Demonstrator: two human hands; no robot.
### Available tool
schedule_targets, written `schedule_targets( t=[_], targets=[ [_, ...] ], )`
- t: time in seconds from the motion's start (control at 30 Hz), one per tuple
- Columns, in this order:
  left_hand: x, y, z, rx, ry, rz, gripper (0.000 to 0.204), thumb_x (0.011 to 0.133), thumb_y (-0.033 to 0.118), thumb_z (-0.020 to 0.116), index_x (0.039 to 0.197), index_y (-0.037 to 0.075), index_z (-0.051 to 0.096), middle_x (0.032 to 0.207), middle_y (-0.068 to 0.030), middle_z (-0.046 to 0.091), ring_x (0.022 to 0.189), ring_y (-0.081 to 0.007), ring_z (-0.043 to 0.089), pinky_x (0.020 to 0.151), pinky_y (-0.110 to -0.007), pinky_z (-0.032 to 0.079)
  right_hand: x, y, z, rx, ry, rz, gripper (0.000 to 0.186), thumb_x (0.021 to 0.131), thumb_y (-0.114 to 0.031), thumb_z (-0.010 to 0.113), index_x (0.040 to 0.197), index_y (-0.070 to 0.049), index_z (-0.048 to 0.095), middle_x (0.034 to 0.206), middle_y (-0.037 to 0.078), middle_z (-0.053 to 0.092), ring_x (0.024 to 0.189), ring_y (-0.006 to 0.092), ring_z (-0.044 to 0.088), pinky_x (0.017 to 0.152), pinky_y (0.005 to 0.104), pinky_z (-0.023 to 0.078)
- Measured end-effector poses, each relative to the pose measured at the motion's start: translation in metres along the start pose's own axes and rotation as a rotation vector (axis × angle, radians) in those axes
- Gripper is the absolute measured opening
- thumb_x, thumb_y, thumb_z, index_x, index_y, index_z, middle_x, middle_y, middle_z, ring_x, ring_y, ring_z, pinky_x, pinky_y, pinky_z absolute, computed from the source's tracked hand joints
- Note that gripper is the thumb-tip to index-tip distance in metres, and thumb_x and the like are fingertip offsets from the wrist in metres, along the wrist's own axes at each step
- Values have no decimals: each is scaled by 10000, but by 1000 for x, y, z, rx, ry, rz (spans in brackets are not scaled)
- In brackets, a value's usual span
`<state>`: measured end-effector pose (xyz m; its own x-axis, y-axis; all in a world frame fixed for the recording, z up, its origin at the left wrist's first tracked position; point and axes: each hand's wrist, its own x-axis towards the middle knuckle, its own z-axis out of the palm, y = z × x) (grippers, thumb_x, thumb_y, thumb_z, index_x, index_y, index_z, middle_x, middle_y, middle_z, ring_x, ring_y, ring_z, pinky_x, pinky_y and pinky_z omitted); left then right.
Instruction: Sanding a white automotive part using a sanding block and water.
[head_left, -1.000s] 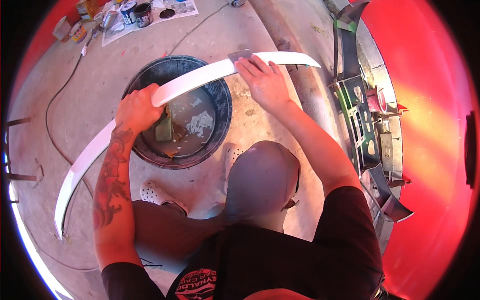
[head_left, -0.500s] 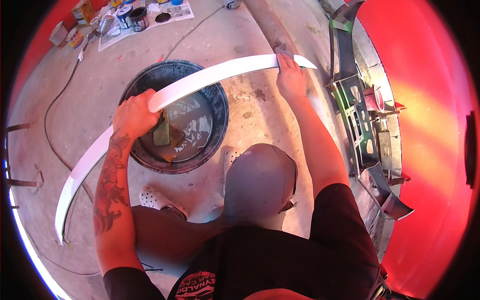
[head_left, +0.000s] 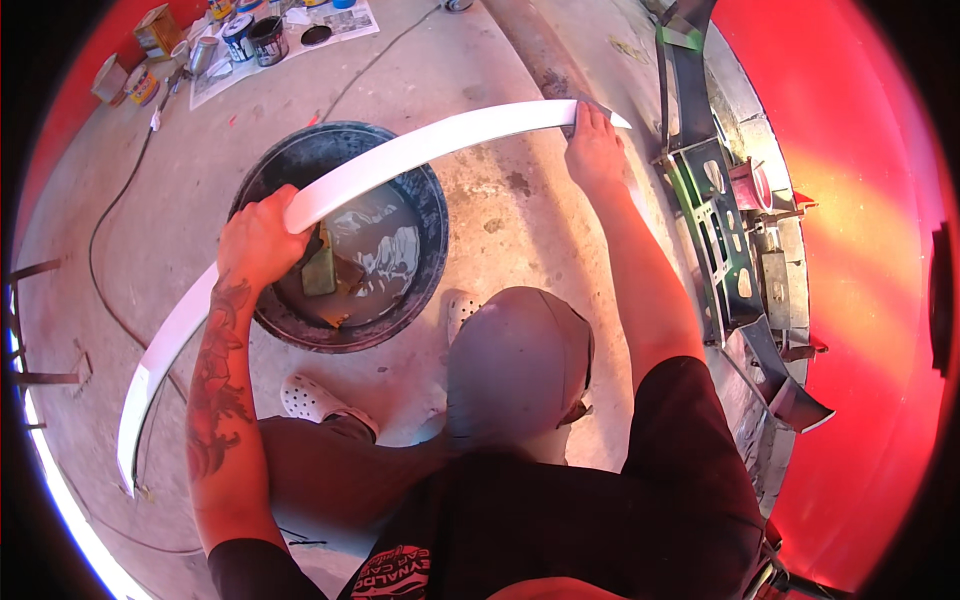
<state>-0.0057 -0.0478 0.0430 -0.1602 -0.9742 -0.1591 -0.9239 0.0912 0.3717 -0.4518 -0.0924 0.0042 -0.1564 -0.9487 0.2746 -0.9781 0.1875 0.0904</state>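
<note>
A long, curved white trim strip [head_left: 430, 140] spans from the lower left to the upper right, crossing over a dark round tub [head_left: 441, 225]. My left hand [head_left: 262, 238] is closed around the strip at its middle, above the tub's left rim. Near the strip's far right tip, my right hand [head_left: 597, 155] presses a piece of dark grey sheet, apparently sandpaper [head_left: 568, 131], around the edge. Its fingers lie over the strip's top. Murky water [head_left: 385, 245] fills the tub's bottom, where a greenish block [head_left: 319, 272] rests partly behind my left hand.
Paint cans [head_left: 269, 42] and a lid [head_left: 316, 35] stand on newspaper [head_left: 350, 22] at the far left. A dark bumper-like frame [head_left: 715, 220] lies along the right, with a pink cup [head_left: 750, 187] beside it and a red surface [head_left: 860, 300] beyond. A cable [head_left: 100, 225] runs across the floor.
My right hand has slid a little to the right along the strip with the grey sheet, toward the tip. My left hand keeps its hold; the view has shifted slightly.
</note>
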Motion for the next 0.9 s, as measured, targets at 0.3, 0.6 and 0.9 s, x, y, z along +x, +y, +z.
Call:
schedule_targets(
  t=[0.3,0.6,0.9],
  targets=[
    [-1,-3,1,-23,17,15,240,867,268,719,1055,130,662,957,-164,737,961,-409,688,818,-510,531,5,18,7,8,47,-38,487,944,-125,507,1431,-114,499,1464,78,526,1335,309,524,1059,518,448],
    [-2,-4,1,-10,15,17,234,875,268,705,1066,139,666,971,-162,739,966,-409,688,823,-508,532,-8,-12,16,88,139,-216,513,941,-81,481,1452,-38,456,1471,148,500,1332,347,519,1074,469,456],
    [1,-4,4,16,8,20,236,878,273,708,1063,134,665,971,-166,738,977,-408,686,829,-506,528,8,-1,27,9,-2,-37,542,988,-182,460,1518,-79,405,1500,121,472,1433,280,424,1136,513,378]
  ],
)
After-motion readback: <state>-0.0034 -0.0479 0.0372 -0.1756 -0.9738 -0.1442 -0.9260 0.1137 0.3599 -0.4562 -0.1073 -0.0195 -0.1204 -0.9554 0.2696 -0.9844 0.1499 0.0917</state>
